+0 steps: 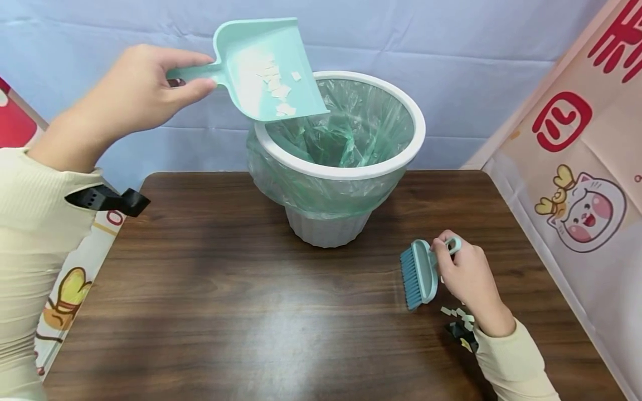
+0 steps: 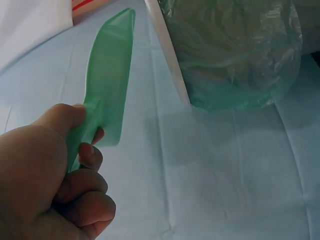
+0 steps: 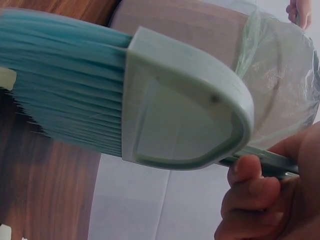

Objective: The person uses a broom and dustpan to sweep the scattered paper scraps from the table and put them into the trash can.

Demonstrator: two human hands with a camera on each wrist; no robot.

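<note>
My left hand point(image 1: 145, 89) grips the handle of a mint dustpan point(image 1: 266, 67), held tilted at the left rim of the bin point(image 1: 326, 225). Several small pale pieces point(image 1: 275, 83) lie on the pan. The left wrist view shows the dustpan point(image 2: 107, 75) edge-on, thumb and fingers of the hand point(image 2: 55, 175) around its handle. At the right of the table, my right hand point(image 1: 468, 275) pinches the handle of a small brush point(image 1: 425, 270), blue bristles facing left. In the right wrist view the brush point(image 3: 185, 110) fills the middle, the hand point(image 3: 270, 190) at its handle.
A green plastic bag point(image 1: 371, 128) lines the white-rimmed bin, which stands at the back of the brown wooden table point(image 1: 225, 312). More pale pieces point(image 1: 458, 313) lie on the table beside my right wrist. Blue cloth point(image 1: 466, 67) hangs behind; a printed cloth point(image 1: 577, 128) is at the right.
</note>
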